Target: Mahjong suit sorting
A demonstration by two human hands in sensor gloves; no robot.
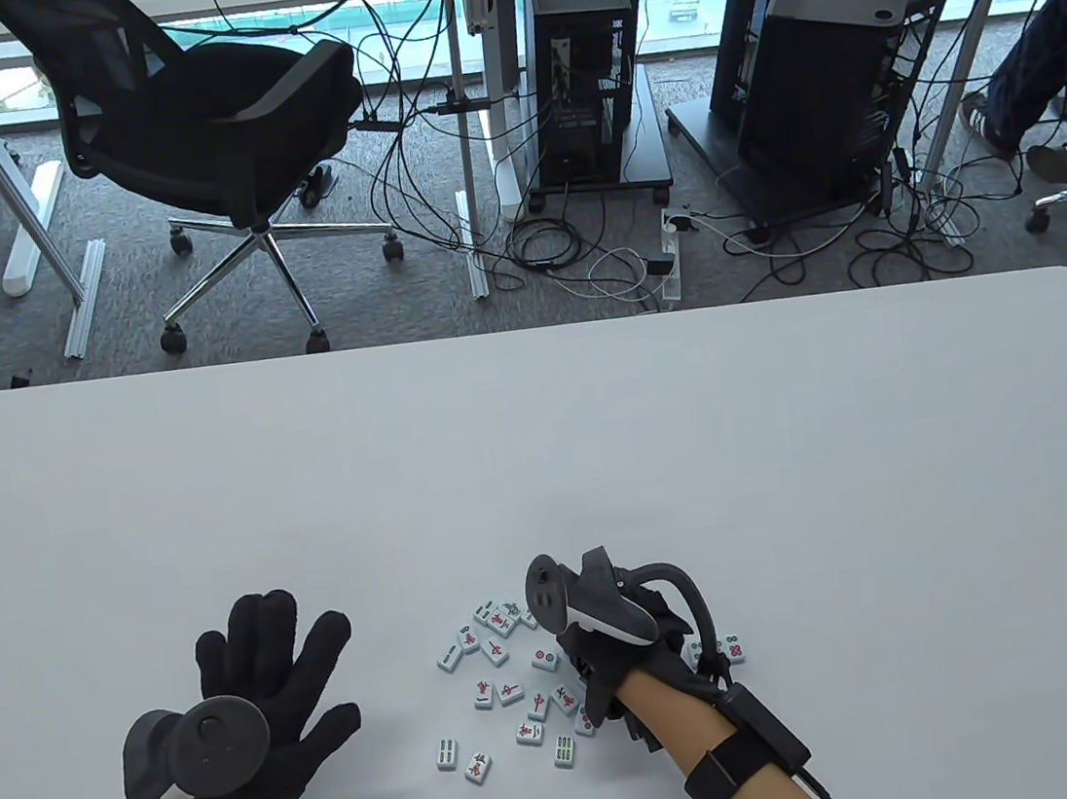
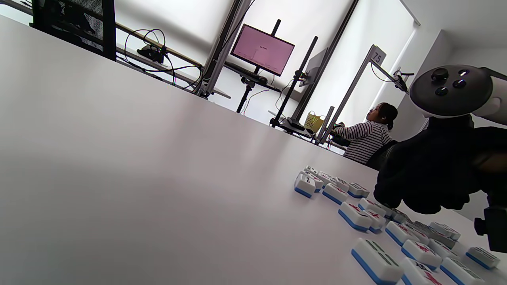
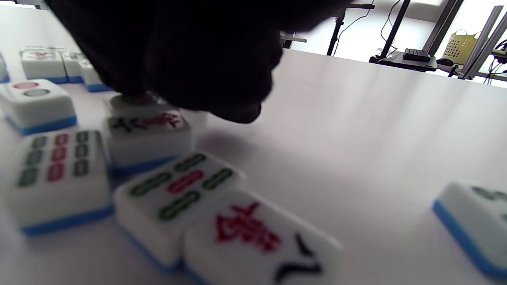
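The mahjong tiles point(image 1: 512, 682) lay face up in a loose cluster near the table's point(image 1: 541, 457) 6 o'clock edge. The left hand point(image 1: 266, 680) rested spread flat at their 9 o'clock. The right hand point(image 1: 606, 650) hung over their 3 o'clock side; its grip could not be told. Risk: crowded tiles there, so the fingers could nudge neighbours and scatter them.
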